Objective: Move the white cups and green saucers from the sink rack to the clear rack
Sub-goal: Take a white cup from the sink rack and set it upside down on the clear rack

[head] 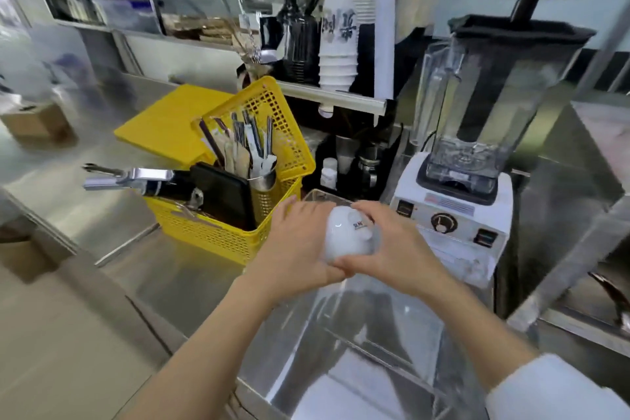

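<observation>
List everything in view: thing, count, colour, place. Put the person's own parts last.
white cup: one, white with a small printed mark, held in both hands above the clear rack
clear rack: one, transparent, on the steel counter below the hands
yellow basket: one, yellow, left of the hands, holding utensils and a dark flat item
yellow board: one, yellow, behind the basket
blender: one, clear jar with black lid on a white base, right of the hands
paper cup stack: one nearer stack, white, on the shelf behind; more stand behind it
cardboard box: one, brown, far left
left hand: one, on the cup's left side
right hand: one, on the cup's right side
</observation>
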### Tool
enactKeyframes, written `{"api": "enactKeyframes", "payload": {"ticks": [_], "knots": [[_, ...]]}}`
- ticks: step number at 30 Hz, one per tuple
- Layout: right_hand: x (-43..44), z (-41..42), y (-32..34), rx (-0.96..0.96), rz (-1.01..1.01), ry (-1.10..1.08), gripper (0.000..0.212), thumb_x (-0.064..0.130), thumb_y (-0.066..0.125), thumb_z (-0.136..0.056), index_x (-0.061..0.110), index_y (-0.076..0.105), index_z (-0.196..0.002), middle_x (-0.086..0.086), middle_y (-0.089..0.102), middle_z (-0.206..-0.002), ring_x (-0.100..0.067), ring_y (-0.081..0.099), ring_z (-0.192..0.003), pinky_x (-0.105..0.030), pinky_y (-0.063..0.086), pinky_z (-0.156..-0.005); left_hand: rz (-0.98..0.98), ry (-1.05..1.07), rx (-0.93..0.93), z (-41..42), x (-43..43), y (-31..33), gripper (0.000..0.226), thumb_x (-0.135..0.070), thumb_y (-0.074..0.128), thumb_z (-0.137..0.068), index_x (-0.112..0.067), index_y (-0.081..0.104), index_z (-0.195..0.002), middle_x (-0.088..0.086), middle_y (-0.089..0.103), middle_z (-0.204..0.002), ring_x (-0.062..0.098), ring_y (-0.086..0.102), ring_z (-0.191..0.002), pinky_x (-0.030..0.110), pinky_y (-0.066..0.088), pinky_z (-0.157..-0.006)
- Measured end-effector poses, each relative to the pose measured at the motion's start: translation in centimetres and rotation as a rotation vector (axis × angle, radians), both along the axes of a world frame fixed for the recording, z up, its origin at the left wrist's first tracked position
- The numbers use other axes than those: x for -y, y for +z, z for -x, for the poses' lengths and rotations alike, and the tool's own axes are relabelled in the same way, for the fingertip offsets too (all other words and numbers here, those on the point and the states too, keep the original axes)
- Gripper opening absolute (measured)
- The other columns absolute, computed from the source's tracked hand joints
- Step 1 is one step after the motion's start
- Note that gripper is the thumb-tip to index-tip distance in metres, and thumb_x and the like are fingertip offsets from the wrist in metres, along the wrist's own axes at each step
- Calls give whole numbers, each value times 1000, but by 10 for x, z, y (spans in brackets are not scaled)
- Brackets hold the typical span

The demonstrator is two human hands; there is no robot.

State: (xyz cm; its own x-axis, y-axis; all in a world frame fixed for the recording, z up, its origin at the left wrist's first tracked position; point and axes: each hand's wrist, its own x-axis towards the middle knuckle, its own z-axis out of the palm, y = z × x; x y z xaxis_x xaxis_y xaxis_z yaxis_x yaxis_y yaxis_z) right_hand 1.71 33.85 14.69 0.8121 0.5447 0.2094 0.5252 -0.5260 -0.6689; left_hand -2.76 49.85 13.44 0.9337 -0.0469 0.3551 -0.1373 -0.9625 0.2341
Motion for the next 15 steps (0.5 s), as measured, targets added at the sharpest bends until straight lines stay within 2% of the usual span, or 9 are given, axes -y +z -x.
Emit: {"api": "enactKeyframes", "payload": {"ticks": [5, 8, 11, 15], "knots": [[-18, -18, -6, -18, 143, 0, 70, 44, 76, -59, 29, 45, -120, 3, 55, -116, -18, 49, -110, -41, 38, -97, -54, 49, -81, -18, -11, -17, 86, -67, 51, -55, -19, 40, -126, -4, 54, -118, 16, 42, -121, 35, -5, -108], [-33, -38, -8, -21, 203, -4, 67, 43, 75, -60, 29, 45, -119, 4, 56, -115, -18, 49, -106, -40, 37, -96, -11, 76, -106, -37, -22, -26, 86, -66, 50, -55, -20, 39, -126, -4, 51, -121, 17, 36, -124, 37, -2, -108], [-35, -48, -10, -48, 221, 3, 67, 40, 75, -61, 29, 44, -120, 6, 54, -115, -14, 45, -98, -37, 36, -93, 14, 115, -114, -42, -23, -32, 89, -70, 41, -51, -21, 39, -125, -4, 48, -118, 18, 37, -121, 34, -2, -105], [-44, -63, -17, -96, 238, 51, 70, 40, 75, -56, 33, 44, -117, 8, 54, -114, -22, 43, -104, -35, 36, -87, 9, 176, -83, -47, -25, -39, 89, -72, 43, -53, -20, 37, -126, -3, 52, -118, 20, 42, -118, 38, -1, -104]]}}
